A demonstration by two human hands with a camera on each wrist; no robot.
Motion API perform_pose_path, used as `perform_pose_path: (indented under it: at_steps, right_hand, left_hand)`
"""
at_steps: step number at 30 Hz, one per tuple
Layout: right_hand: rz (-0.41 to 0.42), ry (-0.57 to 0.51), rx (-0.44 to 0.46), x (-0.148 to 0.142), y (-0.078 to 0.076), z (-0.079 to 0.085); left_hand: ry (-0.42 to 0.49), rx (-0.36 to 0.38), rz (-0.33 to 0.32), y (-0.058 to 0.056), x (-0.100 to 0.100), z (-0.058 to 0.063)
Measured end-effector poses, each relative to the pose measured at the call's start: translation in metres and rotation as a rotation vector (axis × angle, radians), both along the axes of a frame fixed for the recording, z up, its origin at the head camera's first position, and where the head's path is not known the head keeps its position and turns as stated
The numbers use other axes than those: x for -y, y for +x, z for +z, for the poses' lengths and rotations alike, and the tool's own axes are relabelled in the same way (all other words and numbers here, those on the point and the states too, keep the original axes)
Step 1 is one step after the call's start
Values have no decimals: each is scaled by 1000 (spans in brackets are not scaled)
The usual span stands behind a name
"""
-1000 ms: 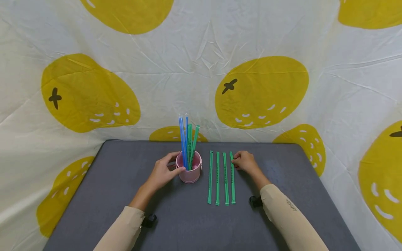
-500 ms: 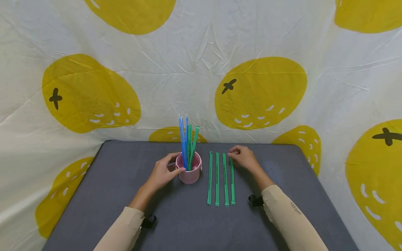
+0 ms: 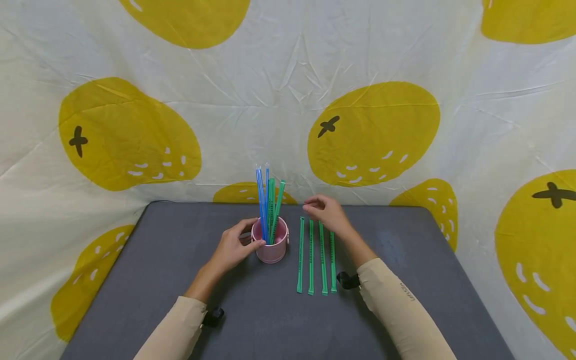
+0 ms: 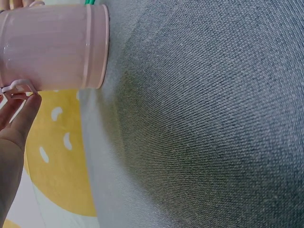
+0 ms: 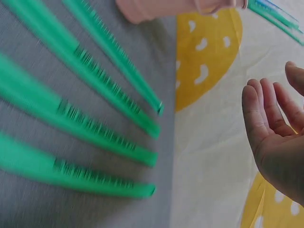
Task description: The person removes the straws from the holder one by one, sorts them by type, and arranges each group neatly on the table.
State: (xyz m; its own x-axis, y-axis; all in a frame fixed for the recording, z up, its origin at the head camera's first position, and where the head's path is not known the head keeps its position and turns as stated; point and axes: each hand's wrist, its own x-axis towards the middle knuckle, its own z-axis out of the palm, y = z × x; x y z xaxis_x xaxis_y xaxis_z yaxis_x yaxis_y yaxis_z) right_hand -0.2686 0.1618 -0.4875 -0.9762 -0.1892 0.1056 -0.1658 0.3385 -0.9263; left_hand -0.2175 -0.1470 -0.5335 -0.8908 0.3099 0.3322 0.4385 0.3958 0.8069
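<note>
A small pink bucket (image 3: 271, 254) stands upright on the table, holding blue straws (image 3: 261, 200) and green paper-wrapped straws (image 3: 272, 210). My left hand (image 3: 235, 246) grips its left side near the rim, thumb in front and fingers behind; the left wrist view shows fingers by the handle joint (image 4: 20, 86). To the right of the bucket lie several green wrapped straws (image 3: 311, 260) side by side, lengthwise. My right hand (image 3: 329, 214) hovers over their far ends, which it partly covers in the head view. In the right wrist view its fingers (image 5: 268, 107) are loosely bent with nothing between them.
The dark grey table (image 3: 252, 320) ends at a back edge just beyond the bucket. Behind it hangs a white cloth (image 3: 252, 120) with large yellow fruit prints. A small black wrist camera (image 3: 347, 281) sits by the right sleeve.
My right hand has let go of the rightmost green straw's far end, lifted, and moved left across the row. The left hand and bucket have stayed in place.
</note>
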Motion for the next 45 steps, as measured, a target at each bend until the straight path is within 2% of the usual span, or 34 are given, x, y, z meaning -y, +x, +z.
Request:
perform_pose_path:
  at_steps: [5,9,16,20,33,45]
  right_hand:
    - [11,-99,-23,24,-4,6]
    - [3,-102,-51,42,-7,8]
    - [6,-113,-19,60,-11,11]
    - [9,-127,-5,65,-13,11]
    - [13,-103,-62,73,-11,14]
    - [-6,-106,-81,70,-8,27]
  left_hand:
    - [-3,-1,10,0,2,0]
    - [-16,2,16,2,2,0]
    - [12,8,9,2,-1,-1]
    - [23,2,5,3,0,-1]
    - [19,-28,-6,3,1,-2]
    - [17,-21,-12,2,0,0]
